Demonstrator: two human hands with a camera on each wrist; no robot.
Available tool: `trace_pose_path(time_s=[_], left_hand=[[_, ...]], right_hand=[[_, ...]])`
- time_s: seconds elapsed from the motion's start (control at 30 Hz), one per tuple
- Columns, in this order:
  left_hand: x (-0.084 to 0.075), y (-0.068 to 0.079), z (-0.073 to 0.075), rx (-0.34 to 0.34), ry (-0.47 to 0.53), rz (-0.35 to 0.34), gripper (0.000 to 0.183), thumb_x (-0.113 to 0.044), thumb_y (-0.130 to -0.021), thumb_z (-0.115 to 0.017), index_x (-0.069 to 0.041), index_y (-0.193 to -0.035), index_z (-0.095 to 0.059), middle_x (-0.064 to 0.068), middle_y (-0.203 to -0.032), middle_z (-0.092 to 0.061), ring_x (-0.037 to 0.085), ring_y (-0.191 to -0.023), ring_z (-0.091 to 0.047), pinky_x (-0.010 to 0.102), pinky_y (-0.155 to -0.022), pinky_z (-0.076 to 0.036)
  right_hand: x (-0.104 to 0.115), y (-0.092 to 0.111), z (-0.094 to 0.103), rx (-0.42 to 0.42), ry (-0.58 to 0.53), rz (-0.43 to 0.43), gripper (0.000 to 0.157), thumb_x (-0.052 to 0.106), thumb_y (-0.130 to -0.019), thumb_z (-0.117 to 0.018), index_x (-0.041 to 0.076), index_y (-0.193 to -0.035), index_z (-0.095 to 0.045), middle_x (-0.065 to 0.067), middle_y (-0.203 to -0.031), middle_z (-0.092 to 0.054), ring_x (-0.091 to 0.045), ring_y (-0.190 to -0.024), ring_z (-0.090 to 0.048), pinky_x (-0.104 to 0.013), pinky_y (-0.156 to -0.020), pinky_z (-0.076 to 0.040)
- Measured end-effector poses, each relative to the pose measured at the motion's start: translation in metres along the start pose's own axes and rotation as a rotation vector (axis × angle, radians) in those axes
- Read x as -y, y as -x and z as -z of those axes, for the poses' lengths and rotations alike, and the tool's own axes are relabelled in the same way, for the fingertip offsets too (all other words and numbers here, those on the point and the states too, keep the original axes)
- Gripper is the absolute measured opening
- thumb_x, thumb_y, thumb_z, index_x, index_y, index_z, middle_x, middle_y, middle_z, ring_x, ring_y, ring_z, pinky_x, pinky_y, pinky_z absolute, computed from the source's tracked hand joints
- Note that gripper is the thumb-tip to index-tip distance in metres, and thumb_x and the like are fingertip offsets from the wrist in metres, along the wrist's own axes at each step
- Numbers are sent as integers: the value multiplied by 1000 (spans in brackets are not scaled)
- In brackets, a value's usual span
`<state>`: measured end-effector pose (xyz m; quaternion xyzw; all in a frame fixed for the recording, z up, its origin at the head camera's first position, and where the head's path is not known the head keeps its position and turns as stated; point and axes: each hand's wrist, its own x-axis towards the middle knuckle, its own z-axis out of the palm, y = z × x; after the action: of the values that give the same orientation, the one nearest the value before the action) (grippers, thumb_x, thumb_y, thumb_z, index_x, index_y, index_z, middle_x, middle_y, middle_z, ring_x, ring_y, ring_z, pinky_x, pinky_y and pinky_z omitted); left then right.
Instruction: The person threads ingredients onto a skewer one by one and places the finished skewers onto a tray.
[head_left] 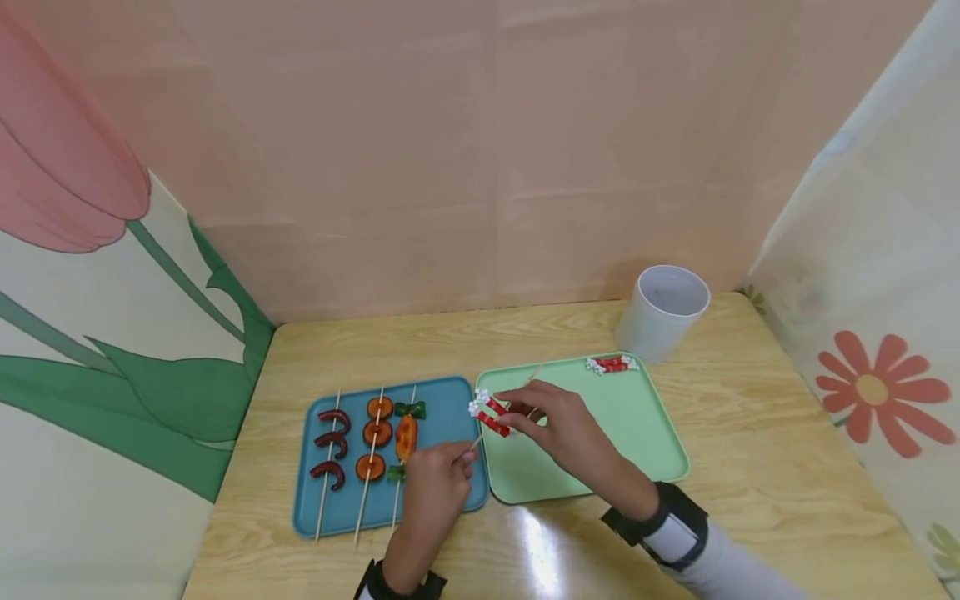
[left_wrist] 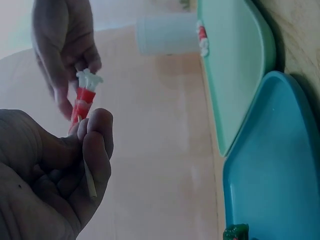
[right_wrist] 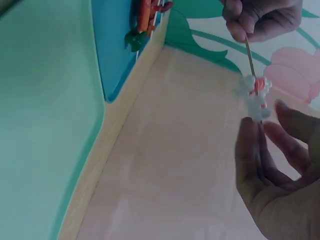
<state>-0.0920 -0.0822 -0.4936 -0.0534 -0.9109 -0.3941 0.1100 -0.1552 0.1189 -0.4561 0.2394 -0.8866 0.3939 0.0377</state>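
Note:
My left hand (head_left: 438,479) pinches the lower end of a thin wooden skewer (right_wrist: 250,57) between thumb and fingers. Two red toy food pieces with frilly white ends (head_left: 491,415) sit on the skewer, side by side. The right hand (head_left: 558,425) holds these pieces with thumb and fingertips, above the left edge of the green tray (head_left: 585,450). Beyond its fingers the skewer's far end sticks out. In the right wrist view the white frilled ends (right_wrist: 257,107) lie at the fingertips. The fingers partly hide the red middles.
A blue tray (head_left: 303,500) on the left bears three skewers of toy food: dark curled pieces, orange rounds, and an orange piece with green ones. Another red-and-white piece (head_left: 612,364) lies at the green tray's far edge. Behind stands a white cup (head_left: 652,325).

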Motion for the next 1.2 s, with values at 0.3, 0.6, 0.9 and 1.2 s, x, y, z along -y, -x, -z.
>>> trace_pose_path(time_s=[0.3, 0.6, 0.9, 1.2], left_hand=[[11, 4, 5, 24, 93, 155, 18, 12, -89, -68, 0, -97, -80, 4, -75, -75, 0, -58, -61, 10, -49, -51], [19, 7, 9, 33, 105, 178, 17, 11, -89, -68, -1, -93, -80, 1, -69, -71, -1, -55, -59, 12, -47, -50], [20, 7, 9, 49, 108, 194, 18, 11, -90, -67, -1, -92, -80, 2, -71, -73, 0, -55, -59, 12, -46, -50], [19, 7, 10, 74, 116, 207, 18, 10, -92, -66, 0, -95, -80, 3, -74, -74, 0, -56, -60, 12, -47, -51]], right_hand=[[-86, -18, 33, -144, 236, -89, 20, 8, -99, -67, -1, -117, -63, -15, -100, -68, -28, -85, -69, -43, -71, -59], [-197, -25, 51, 61, 684, -86, 14, -11, -87, -63, -3, -95, -72, -18, -80, -63, -32, -72, -60, -47, -61, -54], [-218, -27, 43, 40, 711, -74, 14, -12, -88, -64, -3, -96, -70, -18, -83, -63, -32, -76, -59, -47, -65, -56], [-226, -27, 38, 25, 721, -90, 10, -11, -87, -63, -3, -90, -69, -17, -82, -60, -34, -79, -58, -49, -65, -55]])
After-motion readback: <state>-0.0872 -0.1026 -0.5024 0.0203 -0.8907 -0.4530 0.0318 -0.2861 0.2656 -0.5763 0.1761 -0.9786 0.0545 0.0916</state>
